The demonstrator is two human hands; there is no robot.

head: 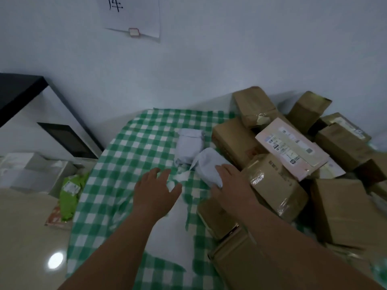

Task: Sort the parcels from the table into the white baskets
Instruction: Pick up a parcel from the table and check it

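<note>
Two soft white parcels lie on the green checked tablecloth (129,147). My right hand (230,185) lies on the nearer white parcel (207,164), fingers curling over its right side. The farther white parcel (189,143) sits just behind it, untouched. My left hand (156,187) hovers over the cloth to the left of the nearer parcel, fingers spread and relaxed, holding nothing. A pile of brown cardboard boxes (278,185) fills the right of the table, with a pink flat parcel (291,147) on top. A white basket (37,172) stands on the floor at the left.
A green bag parcel (70,191) lies on the floor by the table's left edge, on a reddish flat packet (56,220). A black table (18,93) and a dark framed panel (67,139) stand at the left wall. A paper sheet (134,15) hangs on the wall.
</note>
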